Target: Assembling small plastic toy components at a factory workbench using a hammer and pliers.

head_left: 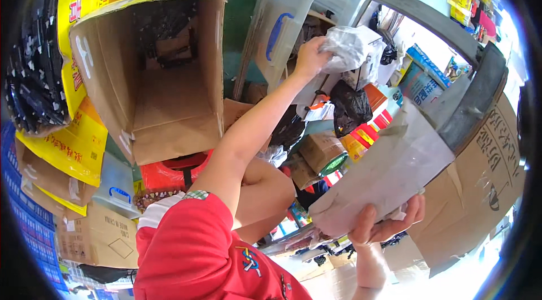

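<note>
My left hand (312, 58) is stretched out at upper centre, its fingers closed on a crumpled clear plastic bag (344, 49). Beside the bag is a white box (366, 57), partly covered by it; I cannot tell whether the hand carries that too. At lower right my right hand (387, 224) grips the lower edge of a scuffed whitish board (389, 170), thumb on its face and fingers underneath. A black plastic bag (351, 107) hangs below the left hand's bag.
A tall open cardboard box (178, 114) with dark items inside stands at left. Near it are yellow packaging (84, 136), blue crates (28, 209) and a closed carton (101, 238). A translucent bin (279, 34) with a blue handle is behind. Flattened cardboard (474, 187) leans at right.
</note>
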`<state>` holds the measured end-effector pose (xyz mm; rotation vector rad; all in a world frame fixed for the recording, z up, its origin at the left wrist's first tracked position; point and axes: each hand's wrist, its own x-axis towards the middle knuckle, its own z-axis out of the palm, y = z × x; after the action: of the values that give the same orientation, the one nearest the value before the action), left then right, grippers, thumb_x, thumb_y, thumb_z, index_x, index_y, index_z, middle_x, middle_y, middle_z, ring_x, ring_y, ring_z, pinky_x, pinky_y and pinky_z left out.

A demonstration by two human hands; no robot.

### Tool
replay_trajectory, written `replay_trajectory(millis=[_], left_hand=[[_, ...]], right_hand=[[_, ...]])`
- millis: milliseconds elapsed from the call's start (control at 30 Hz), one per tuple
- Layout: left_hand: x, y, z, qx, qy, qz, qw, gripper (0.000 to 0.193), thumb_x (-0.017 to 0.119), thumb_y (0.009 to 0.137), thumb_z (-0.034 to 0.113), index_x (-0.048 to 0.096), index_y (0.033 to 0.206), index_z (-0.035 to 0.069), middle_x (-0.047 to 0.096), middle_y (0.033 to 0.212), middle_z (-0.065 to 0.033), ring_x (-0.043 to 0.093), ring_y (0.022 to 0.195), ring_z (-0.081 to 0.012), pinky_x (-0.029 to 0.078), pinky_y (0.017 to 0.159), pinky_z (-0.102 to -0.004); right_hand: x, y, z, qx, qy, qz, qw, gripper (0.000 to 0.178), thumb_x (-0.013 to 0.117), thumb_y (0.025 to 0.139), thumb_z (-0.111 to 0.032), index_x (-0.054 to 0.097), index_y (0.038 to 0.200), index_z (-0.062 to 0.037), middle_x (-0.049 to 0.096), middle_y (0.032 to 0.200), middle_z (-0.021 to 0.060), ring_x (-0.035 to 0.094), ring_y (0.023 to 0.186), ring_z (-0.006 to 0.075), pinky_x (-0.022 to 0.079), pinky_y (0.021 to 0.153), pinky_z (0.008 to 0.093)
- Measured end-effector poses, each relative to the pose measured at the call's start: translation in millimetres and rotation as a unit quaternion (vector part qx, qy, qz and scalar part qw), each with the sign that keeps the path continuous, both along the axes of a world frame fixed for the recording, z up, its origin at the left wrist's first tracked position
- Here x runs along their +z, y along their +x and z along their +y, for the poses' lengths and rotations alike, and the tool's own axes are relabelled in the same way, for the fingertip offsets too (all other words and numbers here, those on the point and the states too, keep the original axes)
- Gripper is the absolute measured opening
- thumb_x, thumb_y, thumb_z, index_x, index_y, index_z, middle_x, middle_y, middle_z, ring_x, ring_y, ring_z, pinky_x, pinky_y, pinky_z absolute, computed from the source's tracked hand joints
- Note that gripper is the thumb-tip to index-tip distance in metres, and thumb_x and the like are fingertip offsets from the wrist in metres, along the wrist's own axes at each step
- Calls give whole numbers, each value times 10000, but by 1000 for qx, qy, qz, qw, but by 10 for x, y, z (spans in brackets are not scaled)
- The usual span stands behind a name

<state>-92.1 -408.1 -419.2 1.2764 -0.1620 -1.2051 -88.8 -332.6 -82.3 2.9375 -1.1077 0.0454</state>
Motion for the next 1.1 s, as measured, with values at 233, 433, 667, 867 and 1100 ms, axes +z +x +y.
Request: replay_trajectory(millis=[233,433,667,867,1100], left_hand=[[-132,-20,-84,-40,-21,-78,996,302,647,683,106,609,980,69,599,861,-155,586,814,-333,458,691,-373],[16,159,-139,9,-31,-76,997,296,626,682,47,576,974,56,597,932,-168,575,846,-363,459,712,-393],[426,473,-702,50,-137,-116,982,351,593,706,55,559,1056,52,578,981,-182,558,908,-364,458,766,-422],[380,73,-1612,-69,-207,-166,962,333,628,680,205,604,983,70,592,1004,-173,549,943,-330,435,811,-389],[1155,-1252,-1813,-212,-130,-95,964,344,640,660,187,589,950,8,483,1085,-213,610,783,-338,508,677,-419]], right_hand=[[120,-28,13,-37,31,40,998,662,566,738,-255,298,1282,11,267,1214,165,333,1104,299,296,916,463],[-18,-153,21,-127,48,-74,988,663,551,728,-277,322,1277,16,277,1227,175,343,1119,307,288,935,472],[-1,-50,-64,49,-22,-22,998,699,540,677,-314,339,1248,34,299,1216,200,348,1123,344,285,946,485],[-124,-212,-245,81,-20,45,995,686,536,659,-309,353,1227,31,292,1216,215,348,1101,344,313,917,487],[-237,-313,-455,100,-28,81,991,671,536,662,-316,361,1216,20,286,1220,218,339,1097,349,322,906,490]])
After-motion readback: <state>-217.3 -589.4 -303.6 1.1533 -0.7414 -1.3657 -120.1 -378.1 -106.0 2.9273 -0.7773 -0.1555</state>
